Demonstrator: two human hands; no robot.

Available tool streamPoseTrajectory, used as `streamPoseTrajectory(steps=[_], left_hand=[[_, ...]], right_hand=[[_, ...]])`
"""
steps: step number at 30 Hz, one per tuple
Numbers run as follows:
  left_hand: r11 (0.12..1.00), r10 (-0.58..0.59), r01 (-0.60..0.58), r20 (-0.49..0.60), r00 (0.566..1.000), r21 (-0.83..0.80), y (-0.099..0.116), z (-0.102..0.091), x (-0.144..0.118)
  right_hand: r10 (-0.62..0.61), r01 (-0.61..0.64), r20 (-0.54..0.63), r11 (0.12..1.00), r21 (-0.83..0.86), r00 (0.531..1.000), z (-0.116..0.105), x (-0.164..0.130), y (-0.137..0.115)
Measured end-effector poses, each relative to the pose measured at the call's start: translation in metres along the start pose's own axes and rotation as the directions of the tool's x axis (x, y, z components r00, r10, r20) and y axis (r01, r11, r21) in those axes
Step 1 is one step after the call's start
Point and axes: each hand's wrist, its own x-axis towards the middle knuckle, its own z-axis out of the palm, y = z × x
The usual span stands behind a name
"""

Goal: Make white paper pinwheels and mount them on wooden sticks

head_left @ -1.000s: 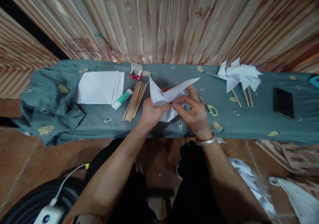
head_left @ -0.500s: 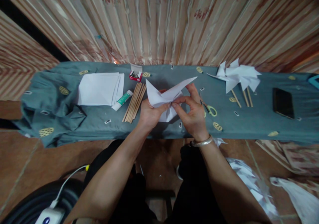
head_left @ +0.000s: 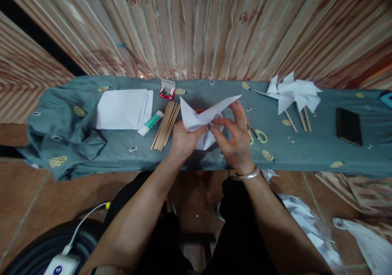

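Note:
A white paper pinwheel [head_left: 211, 115], its corners folded toward the middle, is held above the cloth-covered table. My left hand [head_left: 185, 138] grips it from the left, thumb on the front near the centre and fingers mostly hidden behind. At that centre, the thumb and forefinger of my right hand [head_left: 235, 138] are pinched together, touching the paper. A tiny dark spot shows at their tips, too small to name. The other right fingers curl behind the upper right blade. Yellow-green scissors [head_left: 261, 136] lie just right of my right hand, partly covered by it.
Left of my hands lie wooden sticks [head_left: 165, 126], a glue stick [head_left: 150, 123], a stack of white paper [head_left: 121, 109] and a red box [head_left: 167, 92] of small metal pieces. To the right are finished pinwheels [head_left: 290, 92] on sticks and a black phone [head_left: 349, 126].
My right fingertips have shifted slightly at the pinwheel's centre, and the right hand sits a little further left. The left hand keeps its hold.

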Motion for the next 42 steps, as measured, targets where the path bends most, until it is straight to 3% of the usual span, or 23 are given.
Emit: streamPoseTrajectory(steps=[13,22,42], left_hand=[[0.999,0.015,-0.014,-0.015,1.0,0.035,-0.0015,0.0012,0.0018],[0.991,0.102,-0.104,0.035,0.994,0.085,-0.0064,-0.002,0.0028],[0.975,0.112,-0.12,0.053,0.992,0.189,-0.0081,-0.0043,0.0048]], right_hand=[[0.035,-0.035,-0.015,0.999,0.013,0.999,0.0027,-0.0008,0.0005],[0.068,-0.067,-0.007,0.997,0.03,0.998,0.0041,-0.0013,0.0013],[0.135,-0.134,0.0,0.988,0.08,0.991,0.0033,0.0004,0.0006]])
